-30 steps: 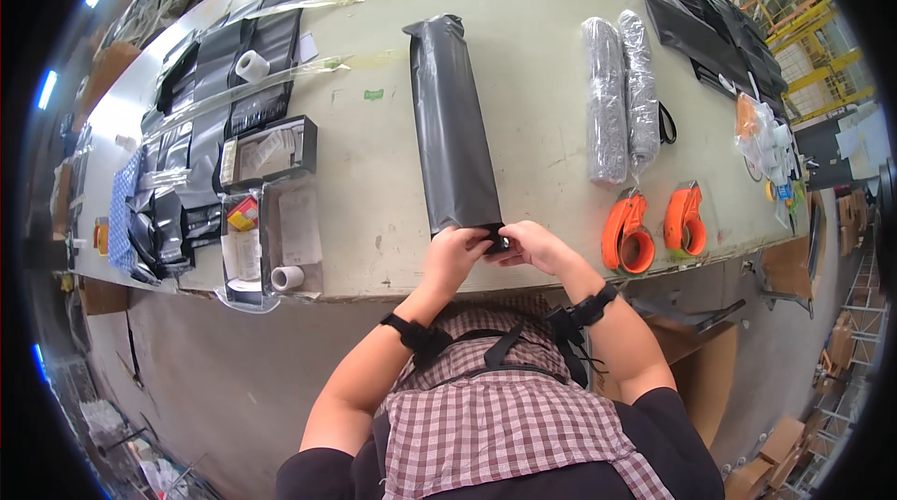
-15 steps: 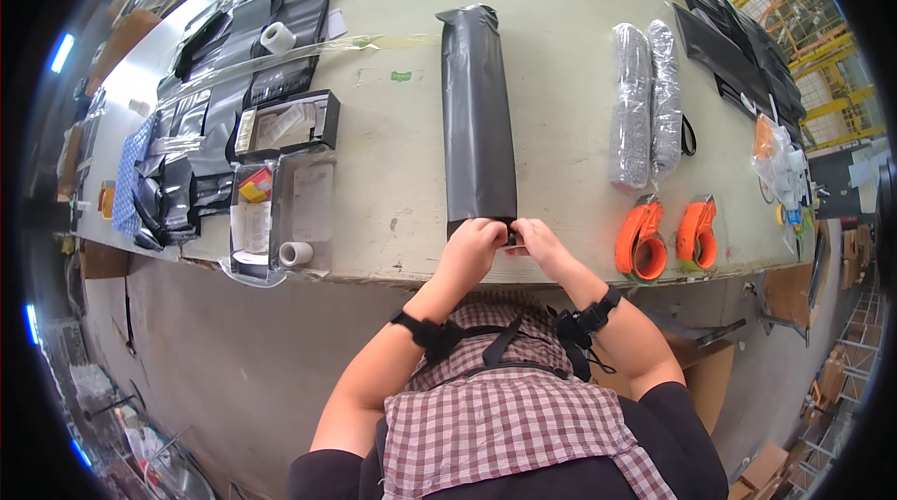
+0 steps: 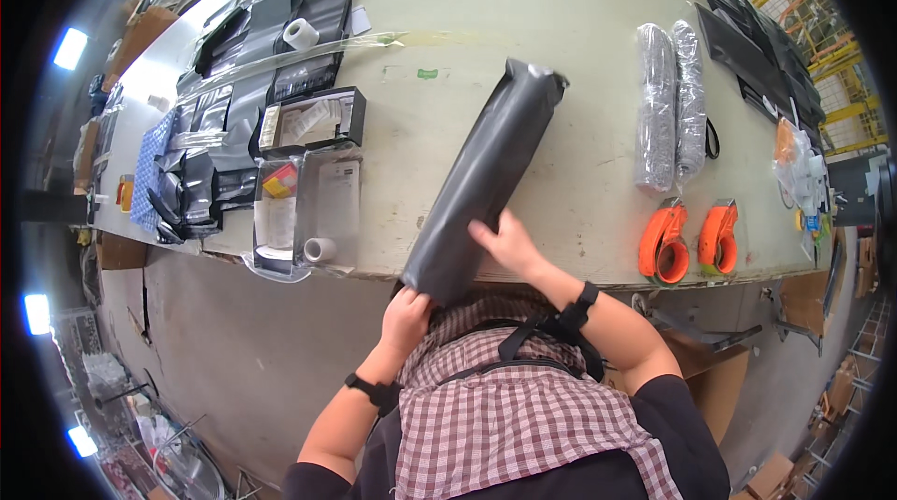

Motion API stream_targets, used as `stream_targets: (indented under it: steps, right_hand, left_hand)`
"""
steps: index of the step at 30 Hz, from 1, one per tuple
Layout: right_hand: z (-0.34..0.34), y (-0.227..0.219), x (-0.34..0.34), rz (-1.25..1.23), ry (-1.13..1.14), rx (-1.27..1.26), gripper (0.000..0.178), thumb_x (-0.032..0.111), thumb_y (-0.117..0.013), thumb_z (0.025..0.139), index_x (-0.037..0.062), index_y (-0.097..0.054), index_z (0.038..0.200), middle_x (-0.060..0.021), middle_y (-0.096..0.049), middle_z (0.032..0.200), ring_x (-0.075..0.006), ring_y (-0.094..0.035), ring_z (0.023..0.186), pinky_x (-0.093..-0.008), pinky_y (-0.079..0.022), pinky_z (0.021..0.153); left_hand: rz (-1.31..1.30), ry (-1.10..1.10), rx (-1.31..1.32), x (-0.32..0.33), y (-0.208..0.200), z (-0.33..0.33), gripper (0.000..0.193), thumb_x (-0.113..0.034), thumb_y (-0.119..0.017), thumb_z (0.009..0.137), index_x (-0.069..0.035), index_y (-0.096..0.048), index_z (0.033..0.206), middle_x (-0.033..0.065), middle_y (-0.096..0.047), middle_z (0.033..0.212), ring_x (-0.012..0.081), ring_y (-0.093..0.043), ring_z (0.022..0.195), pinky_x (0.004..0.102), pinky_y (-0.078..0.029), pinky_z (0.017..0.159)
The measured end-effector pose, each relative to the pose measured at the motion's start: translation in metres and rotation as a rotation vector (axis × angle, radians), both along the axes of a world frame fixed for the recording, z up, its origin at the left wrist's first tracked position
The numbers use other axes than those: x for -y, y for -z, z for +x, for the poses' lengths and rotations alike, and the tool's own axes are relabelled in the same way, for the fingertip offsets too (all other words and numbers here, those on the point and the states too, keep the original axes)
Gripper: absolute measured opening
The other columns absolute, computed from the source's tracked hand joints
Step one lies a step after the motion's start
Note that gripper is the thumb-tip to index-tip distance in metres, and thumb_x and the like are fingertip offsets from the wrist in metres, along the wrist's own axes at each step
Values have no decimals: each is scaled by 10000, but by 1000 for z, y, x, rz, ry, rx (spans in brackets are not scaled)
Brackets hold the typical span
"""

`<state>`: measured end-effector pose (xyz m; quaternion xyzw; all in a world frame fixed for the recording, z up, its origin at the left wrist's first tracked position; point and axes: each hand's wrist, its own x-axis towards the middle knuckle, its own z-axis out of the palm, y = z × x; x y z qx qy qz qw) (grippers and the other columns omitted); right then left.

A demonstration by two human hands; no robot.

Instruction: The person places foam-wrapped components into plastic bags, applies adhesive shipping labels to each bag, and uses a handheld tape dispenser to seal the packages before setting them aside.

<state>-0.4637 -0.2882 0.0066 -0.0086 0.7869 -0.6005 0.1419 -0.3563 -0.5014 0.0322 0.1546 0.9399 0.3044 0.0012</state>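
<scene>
A long package wrapped in dark grey plastic [image 3: 484, 168] lies tilted across the front of the table, its far end to the right and its near end over the edge by my apron. My left hand [image 3: 408, 318] is closed on that near end, gripping the plastic. Against the package's right side rests my right hand [image 3: 512, 243], its thumb touching the plastic and the fingers apart, partly hidden from sight. Two orange tape dispensers [image 3: 667, 243] stand to the right of my right hand.
Two grey fuzzy rolls in clear wrap [image 3: 657, 107] lie behind the dispensers. At left are a black open box [image 3: 350, 117] with papers, a clear-sided tray [image 3: 334, 206] and dark plastic bags [image 3: 252, 79]. More dark bags [image 3: 747, 51] lie at the far right, near yellow racks.
The package has turned clockwise, and its near end has come toward me and to the left with my left hand. My right hand has left that end for the package's side.
</scene>
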Motion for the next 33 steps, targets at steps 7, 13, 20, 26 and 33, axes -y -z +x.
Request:
stream_targets:
  steps: [7,13,20,26,33]
  right_hand:
    - [-5,-30,-13,-143,119,251,525,376,-649,785,-55,-513,1052,-197,-607,962,-228,-601,845,-332,-473,748]
    - [18,5,-7,125,-14,118,315,247,-669,749,-32,-592,873,-126,-602,685,-191,-599,669,-299,-477,623]
    - [10,-2,-39,-222,-23,389,218,162,-640,796,-30,-570,873,-49,-575,634,-102,-530,513,-236,-421,457]
    - [19,-36,-79,191,-373,-90,211,186,-658,791,0,-567,835,-70,-578,693,-168,-584,632,-288,-478,580]
    - [9,-35,-51,773,-657,-1310,303,105,-555,728,178,-484,1013,11,-426,1190,-162,-377,1142,-293,-379,975]
  left_hand:
    - [134,230,-73,-54,-12,-58,121,-24,-590,719,-69,-551,824,67,-555,805,255,-548,763,339,-465,657]
    - [104,160,-69,-51,-9,-51,96,-37,-591,707,-73,-550,787,63,-556,795,247,-552,777,338,-469,670]
    - [-371,207,393,119,40,67,90,-91,-524,776,-71,-577,846,98,-567,876,288,-549,859,374,-472,725]
    - [-891,468,1643,185,8,87,272,-146,-549,802,-120,-639,1057,108,-570,1172,303,-564,1018,420,-466,828]
    - [-418,647,-508,32,-60,-98,324,-84,-582,712,-115,-542,1032,19,-524,1073,197,-521,959,331,-449,897]
